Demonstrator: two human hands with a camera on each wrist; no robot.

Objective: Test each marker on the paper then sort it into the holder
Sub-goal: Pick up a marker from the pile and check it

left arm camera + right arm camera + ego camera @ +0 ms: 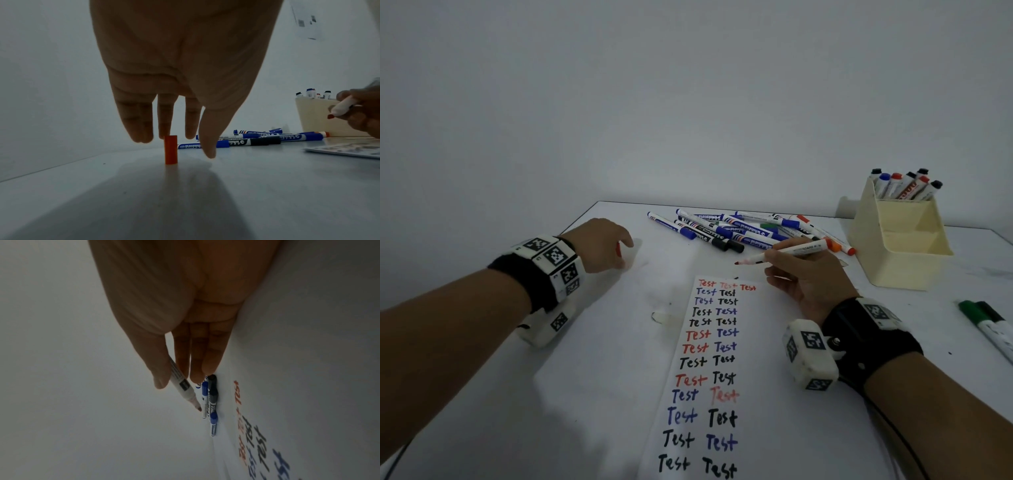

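Loose markers (729, 229) lie behind the paper (709, 370), with the holder (900, 243) to their right.

Uncapped red marker (787, 254) hovers over paper (709, 377) — cap (170, 149) stands upright apart.

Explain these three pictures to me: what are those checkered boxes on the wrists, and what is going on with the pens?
No machine here: a person works with bare hands. The checkered boxes are small cameras strapped to each wrist. The wide picture comes from a camera on the head; the other two look along each hand.

The right hand holds an uncapped white marker with a red tip above the long white paper strip covered in "Test" words. The left hand touches that marker's small orange-red cap, which stands upright on the white table; its grip is not closed round it.

Behind lies a pile of blue and black capped markers. The cream plastic holder already contains several.
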